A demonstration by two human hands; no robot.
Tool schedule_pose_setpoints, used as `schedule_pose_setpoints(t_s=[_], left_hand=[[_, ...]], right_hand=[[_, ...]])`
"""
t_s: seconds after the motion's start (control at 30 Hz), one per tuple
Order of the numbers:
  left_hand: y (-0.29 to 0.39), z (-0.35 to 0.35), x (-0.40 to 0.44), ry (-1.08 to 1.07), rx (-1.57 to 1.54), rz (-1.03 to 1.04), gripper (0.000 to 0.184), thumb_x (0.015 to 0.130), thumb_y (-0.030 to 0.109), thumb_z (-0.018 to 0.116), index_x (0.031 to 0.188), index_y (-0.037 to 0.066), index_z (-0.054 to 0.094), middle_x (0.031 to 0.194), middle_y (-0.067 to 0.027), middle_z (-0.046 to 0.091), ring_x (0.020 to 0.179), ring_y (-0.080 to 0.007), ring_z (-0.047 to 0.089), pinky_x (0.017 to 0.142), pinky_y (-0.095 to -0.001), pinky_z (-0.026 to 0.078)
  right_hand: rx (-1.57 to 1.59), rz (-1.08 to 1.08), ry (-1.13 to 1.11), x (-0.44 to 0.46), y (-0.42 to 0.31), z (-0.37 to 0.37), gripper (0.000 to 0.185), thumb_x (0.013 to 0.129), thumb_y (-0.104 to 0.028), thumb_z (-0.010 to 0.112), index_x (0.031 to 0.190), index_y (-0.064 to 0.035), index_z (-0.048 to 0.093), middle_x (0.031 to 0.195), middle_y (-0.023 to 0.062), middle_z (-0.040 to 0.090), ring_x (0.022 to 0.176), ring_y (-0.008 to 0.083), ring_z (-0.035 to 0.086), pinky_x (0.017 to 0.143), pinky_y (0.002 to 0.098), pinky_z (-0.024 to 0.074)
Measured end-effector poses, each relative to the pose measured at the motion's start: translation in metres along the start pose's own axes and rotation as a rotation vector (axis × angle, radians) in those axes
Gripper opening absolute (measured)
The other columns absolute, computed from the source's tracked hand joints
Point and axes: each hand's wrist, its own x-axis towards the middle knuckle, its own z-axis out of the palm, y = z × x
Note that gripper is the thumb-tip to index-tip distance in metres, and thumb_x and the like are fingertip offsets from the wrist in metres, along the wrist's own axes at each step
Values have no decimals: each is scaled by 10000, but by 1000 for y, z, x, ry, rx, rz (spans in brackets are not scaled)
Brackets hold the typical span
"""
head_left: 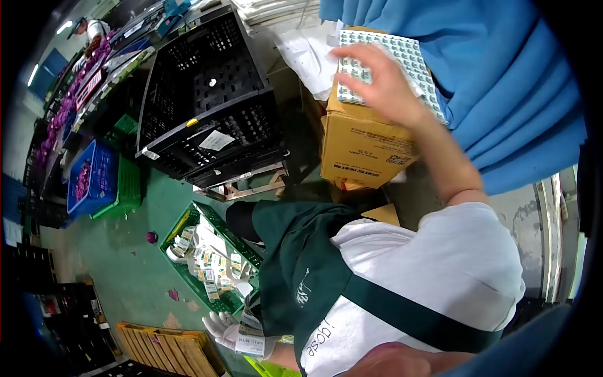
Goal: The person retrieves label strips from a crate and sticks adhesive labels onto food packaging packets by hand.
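My right hand (pixel 377 81), bare, is over a sheet of small printed green-and-white labels (pixel 411 53) on top of a brown cardboard box (pixel 370 147). Its fingers are curved and apart, with nothing visible between them. Low in the view, my left hand (pixel 223 328) wears a white glove, its fingers spread. A strip of printed labels (pixel 251 336) lies across that hand near the wrist. Beside it, a green crate (pixel 207 292) holds many loose labels and white paper pieces (pixel 213 264).
A large black crate (pixel 210 119) stands on a support at the upper middle. Blue cloth (pixel 502 94) hangs at the right. Blue (pixel 103 182) and green baskets (pixel 129 188) sit on the left; wooden slats (pixel 173 349) lie below. A person (pixel 94 31) is at the far upper left.
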Motion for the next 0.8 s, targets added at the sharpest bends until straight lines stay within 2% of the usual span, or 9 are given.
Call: schedule_pose_setpoints(t_s=[0.03, 0.1, 0.23, 0.27, 0.4, 0.43, 0.5, 0.6, 0.8], left_hand=[[-3, 3, 2, 0, 11, -15, 657, 906, 425, 514, 1403, 50, 305, 1353, -157, 410, 1158, -267, 457, 1029, -420, 343], [-7, 8, 3, 4, 25, -40, 657, 905, 423, 517, 1402, 48, 306, 1350, -161, 411, 1158, -270, 457, 1029, -422, 344], [-6, 10, -2, 10, 51, -60, 657, 903, 418, 523, 1400, 45, 309, 1344, -168, 413, 1158, -277, 457, 1028, -425, 346], [-5, 10, -4, 13, 58, -60, 657, 903, 417, 524, 1399, 44, 310, 1342, -169, 413, 1158, -278, 457, 1028, -426, 347], [0, 15, -20, 22, 139, -57, 656, 901, 411, 530, 1397, 40, 313, 1336, -176, 415, 1158, -285, 457, 1028, -429, 349], [-10, -12, -12, -195, 85, 13, 654, 888, 395, 560, 1379, 24, 339, 1294, -196, 439, 1133, -319, 483, 1014, -442, 370], [-14, -3, -21, -408, 155, 194, 683, 875, 398, 591, 1346, -38, 357, 1259, -212, 494, 1132, -332, 515, 1004, -437, 393], [5, 65, -75, -287, 323, 339, 574, 892, 358, 580, 1255, -72, 461, 1159, -209, 579, 1037, -278, 588, 896, -347, 476], [21, 81, -88, -183, 225, 257, 587, 864, 107, 601, 1389, 21, 353, 1226, -193, 546, 1075, -225, 548, 917, -313, 431]], right_hand=[[-390, -92, 15, -4, 25, -20, 483, 811, -281, 651, 1240, -98, 527, 1210, 105, 561, 1134, 283, 501, 957, 397, 428], [-637, 225, -256, -18, 58, -42, 703, 758, -232, 669, 1381, -105, 370, 1355, 151, 444, 1220, 332, 430, 993, 409, 390], [-621, 546, -529, -24, 97, -48, 606, 796, -103, 562, 1374, -69, 384, 1253, 207, 525, 1122, 368, 515, 930, 436, 425], [-636, 417, -373, -28, 111, -49, 526, 827, -86, 533, 1342, -49, 435, 1091, 199, 615, 996, 294, 608, 838, 387, 482], [276, 296, 41, -12, 31, -35, 387, 882, -84, 512, 1264, -20, 515, 886, 143, 664, 755, 189, 664, 665, 286, 526], [580, 156, 84, -11, 16, -11, 374, 899, -89, 515, 1265, -13, 513, 853, 114, 668, 714, 152, 663, 631, 251, 522], [920, 152, -136, -17, -54, 33, 359, 918, -98, 516, 1263, 2, 509, 849, 74, 662, 735, 135, 657, 637, 241, 520], [1197, 151, -601, -36, -126, 107, 372, 924, -110, 523, 1276, 4, 490, 870, 74, 658, 743, 116, 640, 648, 234, 508], [1271, 123, -1235, -75, -215, 189, 382, 916, -111, 538, 1283, -20, 480, 867, 57, 663, 724, 79, 622, 640, 207, 489]])
